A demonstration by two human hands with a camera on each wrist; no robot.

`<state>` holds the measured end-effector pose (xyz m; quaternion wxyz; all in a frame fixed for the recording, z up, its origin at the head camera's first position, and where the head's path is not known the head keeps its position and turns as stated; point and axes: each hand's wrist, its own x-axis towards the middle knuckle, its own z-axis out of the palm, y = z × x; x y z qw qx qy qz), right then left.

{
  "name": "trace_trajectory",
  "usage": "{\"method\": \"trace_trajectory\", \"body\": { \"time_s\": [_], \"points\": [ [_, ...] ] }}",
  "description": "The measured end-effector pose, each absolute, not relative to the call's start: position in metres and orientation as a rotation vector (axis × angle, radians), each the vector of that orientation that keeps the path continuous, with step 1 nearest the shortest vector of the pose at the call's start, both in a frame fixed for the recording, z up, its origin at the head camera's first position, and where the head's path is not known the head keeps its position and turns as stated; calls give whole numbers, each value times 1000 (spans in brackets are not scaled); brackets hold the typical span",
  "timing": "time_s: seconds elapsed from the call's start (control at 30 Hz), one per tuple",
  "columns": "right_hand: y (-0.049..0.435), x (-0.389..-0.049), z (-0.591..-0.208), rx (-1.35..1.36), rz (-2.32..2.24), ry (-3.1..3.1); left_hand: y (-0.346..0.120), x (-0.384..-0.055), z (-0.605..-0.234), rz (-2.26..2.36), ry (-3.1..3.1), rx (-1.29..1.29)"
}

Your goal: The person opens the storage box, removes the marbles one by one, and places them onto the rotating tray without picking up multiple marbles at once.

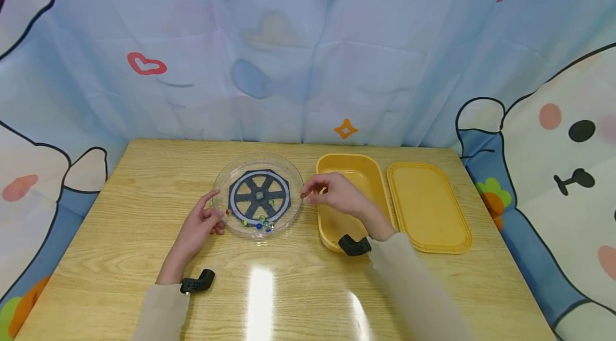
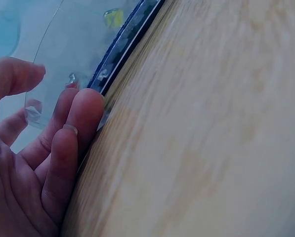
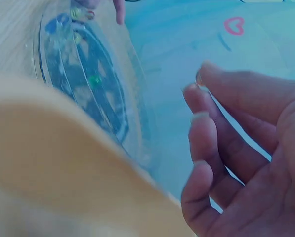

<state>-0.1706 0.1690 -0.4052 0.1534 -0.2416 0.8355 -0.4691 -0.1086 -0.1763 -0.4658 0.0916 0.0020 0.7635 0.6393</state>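
Between the thumb and fingertip of my right hand [image 1: 334,191] is a small reddish-brown marble [image 1: 302,196], held just off the right rim of a clear round dish [image 1: 294,170]. The right wrist view shows the pinched marble [image 3: 198,79] partly covered by fingertips. My left hand [image 1: 199,221] touches the dish's left side with loosely bent fingers, seen close in the left wrist view. A dark spoked wheel shape [image 1: 260,195] shows through the dish. Several glass marbles lie near its front, including a blue marble [image 1: 259,226]; a green marble [image 1: 271,202] sits farther in.
Right of the dish stands a yellow tub [image 1: 353,160], partly beneath my right hand and forearm. Its flat yellow lid [image 1: 428,207] lies farther right on the wooden table [image 1: 159,180]. A patterned curtain [image 1: 289,63] hangs behind the table.
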Motion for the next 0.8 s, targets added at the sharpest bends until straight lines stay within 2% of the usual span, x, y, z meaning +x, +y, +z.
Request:
{"method": "trace_trajectory", "body": {
  "time_s": [0.47,0.8],
  "points": [
    [126,-163,-411,-544,-1435,2502,-179,-110,-471,1936,2241,21],
    [113,-161,-419,-473,-1429,2504,-185,-120,-500,1934,2263,14]
  ]
}}
